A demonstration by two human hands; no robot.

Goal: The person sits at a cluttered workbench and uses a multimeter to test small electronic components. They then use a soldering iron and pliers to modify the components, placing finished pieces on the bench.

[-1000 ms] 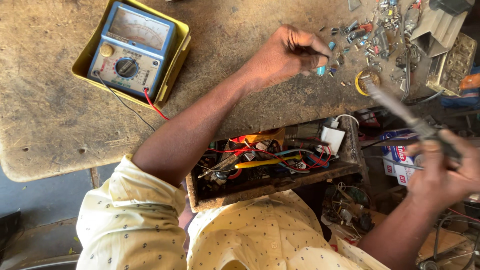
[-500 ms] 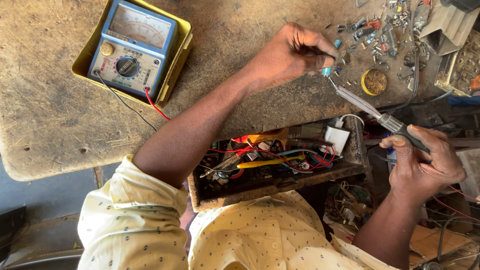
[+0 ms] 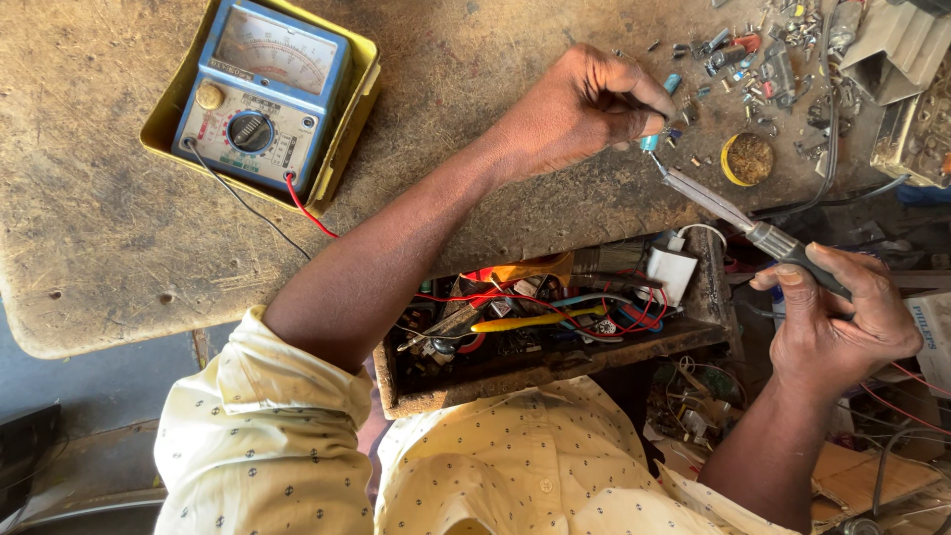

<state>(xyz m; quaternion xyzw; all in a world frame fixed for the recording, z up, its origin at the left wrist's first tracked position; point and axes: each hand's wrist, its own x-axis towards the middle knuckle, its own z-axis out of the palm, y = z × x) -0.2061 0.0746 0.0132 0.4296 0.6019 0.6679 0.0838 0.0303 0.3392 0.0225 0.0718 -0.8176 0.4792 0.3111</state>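
Observation:
My left hand point(image 3: 584, 109) rests on the worn wooden table point(image 3: 109, 267) and pinches a small teal component point(image 3: 650, 143) between its fingertips. My right hand point(image 3: 842, 322), off the table's right edge, grips the dark handle of a soldering iron point(image 3: 738, 220). The iron's metal shaft slants up to the left, and its tip meets the teal component just below my left fingers.
A blue analogue multimeter point(image 3: 263, 94) sits in a yellow case point(image 3: 349, 117) at the top left, with black and red leads trailing off. An open drawer point(image 3: 545, 322) holds wires and tools. A small round tin point(image 3: 748, 159) and several loose parts point(image 3: 763, 59) lie at the top right.
My right hand has brought the soldering iron left and lower, from out at the right to tip-on-component. My left hand has kept its place, still pinching the component.

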